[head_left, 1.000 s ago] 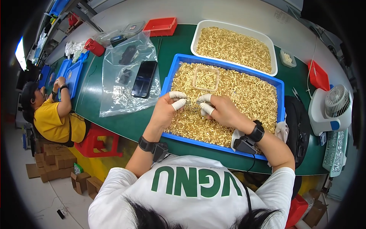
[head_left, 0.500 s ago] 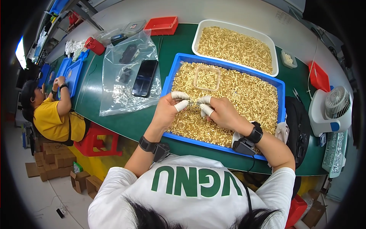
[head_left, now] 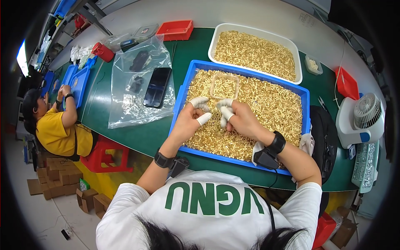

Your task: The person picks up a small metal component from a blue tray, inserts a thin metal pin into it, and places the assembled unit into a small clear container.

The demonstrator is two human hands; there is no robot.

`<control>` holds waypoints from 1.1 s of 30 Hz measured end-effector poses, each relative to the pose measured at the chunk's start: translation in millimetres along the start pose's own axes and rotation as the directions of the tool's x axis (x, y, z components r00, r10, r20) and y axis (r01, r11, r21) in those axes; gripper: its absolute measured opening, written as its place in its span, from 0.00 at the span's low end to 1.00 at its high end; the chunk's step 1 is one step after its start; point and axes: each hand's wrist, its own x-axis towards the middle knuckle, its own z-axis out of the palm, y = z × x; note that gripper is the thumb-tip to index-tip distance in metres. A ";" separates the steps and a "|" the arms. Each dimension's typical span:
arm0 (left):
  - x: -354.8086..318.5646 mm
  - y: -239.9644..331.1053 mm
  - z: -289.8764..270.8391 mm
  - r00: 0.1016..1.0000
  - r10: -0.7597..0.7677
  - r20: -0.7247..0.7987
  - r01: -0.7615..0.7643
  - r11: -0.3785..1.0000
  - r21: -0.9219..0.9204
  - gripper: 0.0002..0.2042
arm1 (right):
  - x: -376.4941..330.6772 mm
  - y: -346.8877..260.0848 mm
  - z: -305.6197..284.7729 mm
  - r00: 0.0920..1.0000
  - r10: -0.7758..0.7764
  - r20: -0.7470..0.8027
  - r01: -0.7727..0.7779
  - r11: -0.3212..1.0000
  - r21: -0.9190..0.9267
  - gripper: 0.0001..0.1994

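Note:
Both my hands hover above a blue tray filled with small gold-coloured metal pieces, with white finger cots on several fingertips. The fingers of my left hand are apart, thumb away from the index, and I see nothing held between them. My right hand has its thumb and fingers drawn together near the tray's middle; whatever they grip, if anything, is too small to make out. Just beyond the fingertips, a small clear plastic box sits among the pieces, with some of them inside it.
Behind the blue tray stands a white tray of similar pieces. To the left, a phone lies on a clear plastic bag. A white fan and black bag are at right. A co-worker in yellow sits far left.
My hands were fingertip to fingertip over the tray and have parted slightly. The left thumb and index have spread; the right fingers stay drawn together.

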 end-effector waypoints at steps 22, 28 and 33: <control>4.9 -13.1 -15.8 0.999 -0.031 -0.030 0.021 0.957 -0.290 0.07 | -5.5 -0.4 -4.9 0.974 -0.212 0.076 0.224 0.892 -0.392 0.10; 3.5 -14.2 -18.7 0.998 -0.057 0.018 0.059 0.905 -0.422 0.08 | -4.8 10.2 4.3 0.932 -0.352 0.079 0.346 0.807 -0.478 0.10; 3.0 -15.7 -18.7 0.997 -0.054 0.047 0.069 0.895 -0.441 0.08 | -2.6 14.0 4.8 0.938 -0.334 0.090 0.332 0.798 -0.503 0.09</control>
